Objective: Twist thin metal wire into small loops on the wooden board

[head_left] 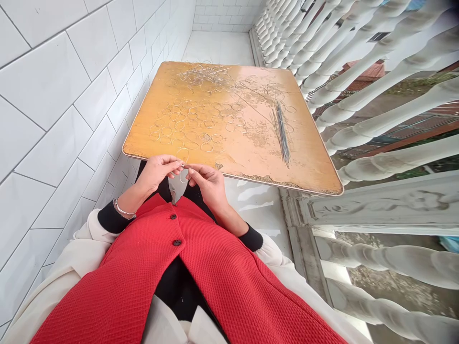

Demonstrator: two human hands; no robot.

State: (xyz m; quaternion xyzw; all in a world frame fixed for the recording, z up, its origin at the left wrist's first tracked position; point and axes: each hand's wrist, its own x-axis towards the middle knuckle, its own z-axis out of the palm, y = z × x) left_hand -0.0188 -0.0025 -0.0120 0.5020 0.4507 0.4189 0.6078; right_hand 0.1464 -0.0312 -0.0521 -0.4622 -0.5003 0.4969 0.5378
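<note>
At the near edge of the table [251, 165], my left hand [159, 173] and my right hand [210, 184] come close together in front of my red vest. Both pinch a thin wire [184, 155] that curves up in a loop over the table edge, with a bit hanging below the fingers. The exact spots where the fingertips grip it are partly hidden. Just beyond my hands, many thin wire rings [177, 134] lie spread on the tabletop. To the right rests a bundle of straight grey wires [282, 136].
A tangled heap of wire [208, 75] lies at the table's far side, with loose strands [253, 91] beside it. A white tiled wall [89, 86] runs along the left. White balusters [358, 134] line the right, close to the table's edge.
</note>
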